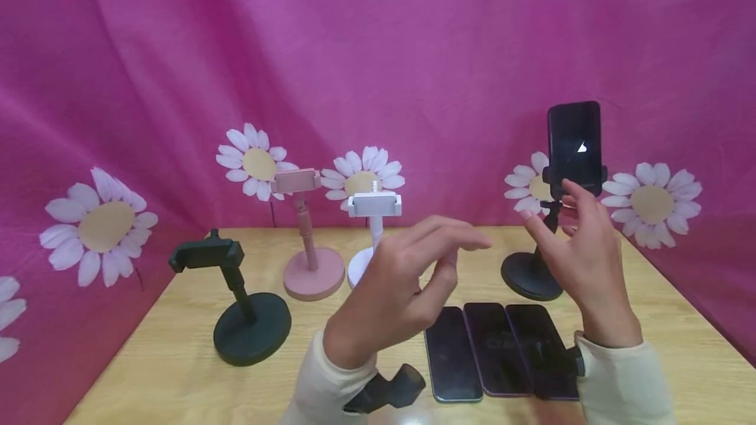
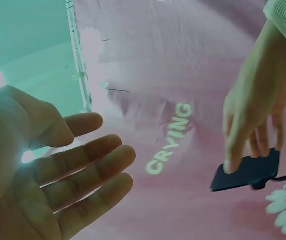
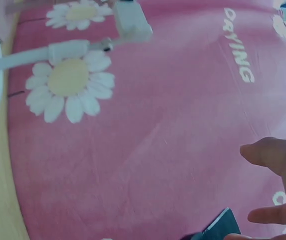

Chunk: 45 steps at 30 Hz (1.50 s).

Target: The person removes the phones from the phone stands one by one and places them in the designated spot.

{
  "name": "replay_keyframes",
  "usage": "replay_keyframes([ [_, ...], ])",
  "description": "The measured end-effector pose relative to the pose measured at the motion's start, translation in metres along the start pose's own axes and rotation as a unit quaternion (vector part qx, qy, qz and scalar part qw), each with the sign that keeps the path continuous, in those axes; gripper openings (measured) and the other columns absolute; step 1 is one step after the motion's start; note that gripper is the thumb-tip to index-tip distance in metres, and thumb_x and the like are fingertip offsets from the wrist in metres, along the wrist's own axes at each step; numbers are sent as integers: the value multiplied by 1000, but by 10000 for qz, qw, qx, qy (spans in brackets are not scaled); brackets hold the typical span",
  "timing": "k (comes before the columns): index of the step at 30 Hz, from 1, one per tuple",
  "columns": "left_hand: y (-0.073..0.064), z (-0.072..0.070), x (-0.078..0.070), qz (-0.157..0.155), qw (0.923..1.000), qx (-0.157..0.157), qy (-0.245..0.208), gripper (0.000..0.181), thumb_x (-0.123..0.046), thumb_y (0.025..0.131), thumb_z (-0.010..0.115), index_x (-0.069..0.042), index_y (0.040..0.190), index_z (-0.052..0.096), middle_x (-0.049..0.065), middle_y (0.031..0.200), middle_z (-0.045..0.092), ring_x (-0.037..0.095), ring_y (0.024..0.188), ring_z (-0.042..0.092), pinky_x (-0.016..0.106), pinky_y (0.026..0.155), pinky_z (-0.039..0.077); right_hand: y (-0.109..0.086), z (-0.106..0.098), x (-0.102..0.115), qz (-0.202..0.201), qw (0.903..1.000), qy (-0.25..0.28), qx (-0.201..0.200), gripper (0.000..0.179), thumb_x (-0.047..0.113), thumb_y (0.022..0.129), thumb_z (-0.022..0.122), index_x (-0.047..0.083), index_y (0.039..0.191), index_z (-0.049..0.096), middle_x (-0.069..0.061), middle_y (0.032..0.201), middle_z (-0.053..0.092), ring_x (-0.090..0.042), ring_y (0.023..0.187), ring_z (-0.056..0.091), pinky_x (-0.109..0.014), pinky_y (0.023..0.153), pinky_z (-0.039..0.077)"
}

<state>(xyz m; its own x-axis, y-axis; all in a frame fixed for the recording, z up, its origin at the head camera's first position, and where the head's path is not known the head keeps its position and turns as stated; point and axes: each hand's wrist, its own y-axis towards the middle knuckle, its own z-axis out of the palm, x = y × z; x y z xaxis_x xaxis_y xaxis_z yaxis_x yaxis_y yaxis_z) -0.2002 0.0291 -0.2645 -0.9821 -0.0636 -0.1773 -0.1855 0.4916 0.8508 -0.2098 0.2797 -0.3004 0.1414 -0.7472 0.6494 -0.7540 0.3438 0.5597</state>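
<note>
A black phone (image 1: 574, 143), its screen dark with a small white mark, stands upright in the clamp of a black phone stand (image 1: 531, 276) at the right. My right hand (image 1: 590, 254) is beside the phone's lower edge, thumb and fingers spread apart; in the left wrist view its fingertips overlap the phone (image 2: 250, 170). Over the middle of the table hangs my left hand (image 1: 407, 274), holding nothing, its fingers loosely extended. Below the hands, three dark phones lie side by side: a left one (image 1: 453, 354), a middle one (image 1: 497, 348) and a right one (image 1: 540, 349).
A dark green stand (image 1: 252, 328) is on the left of the wooden table (image 1: 171, 372). Behind it are a pink stand (image 1: 314, 273) and a white stand (image 1: 375, 204), partly hidden by my left hand. A magenta cloth (image 1: 378, 51) with printed daisies encloses the table.
</note>
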Motion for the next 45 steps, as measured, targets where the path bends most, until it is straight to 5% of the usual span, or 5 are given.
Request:
replay_keyframes([
  [8,11,43,20,-746,9951,39,-649,31,3,91,45,-4,116,62,4,110,67,4,99,62,15,87,47,10,-13,-18,599,9978,265,-54,81,39,88,67,13,152,25,-25,142,39,-47,122,48,-67,93,39],
  [16,34,89,47,-2139,9626,784,-1468,42,-4,94,46,-14,135,49,1,120,65,1,101,62,14,83,48,26,-22,-45,737,9960,503,-91,83,38,89,66,12,153,20,-25,147,34,-48,127,41,-67,94,38],
  [28,82,152,98,-4740,8444,771,-2375,65,-22,93,58,-28,150,29,1,142,47,17,128,48,41,101,44,48,-17,-74,1187,9735,1665,1028,99,45,90,63,30,153,-12,-23,158,4,-48,140,16,-71,95,32],
  [33,87,173,105,-5182,8126,749,-2562,72,-26,91,60,-39,151,24,4,146,43,21,130,46,45,100,44,53,-11,-83,1103,9612,2207,1231,98,39,91,64,37,151,-13,-16,160,-5,-46,142,11,-69,92,35],
  [45,90,199,115,-5083,8009,451,-3133,70,-23,92,58,-42,150,25,9,141,50,23,119,56,47,97,47,63,-8,-96,1037,9252,3423,1265,92,23,93,64,33,154,-4,-35,144,29,-12,95,66,-41,85,48],
])
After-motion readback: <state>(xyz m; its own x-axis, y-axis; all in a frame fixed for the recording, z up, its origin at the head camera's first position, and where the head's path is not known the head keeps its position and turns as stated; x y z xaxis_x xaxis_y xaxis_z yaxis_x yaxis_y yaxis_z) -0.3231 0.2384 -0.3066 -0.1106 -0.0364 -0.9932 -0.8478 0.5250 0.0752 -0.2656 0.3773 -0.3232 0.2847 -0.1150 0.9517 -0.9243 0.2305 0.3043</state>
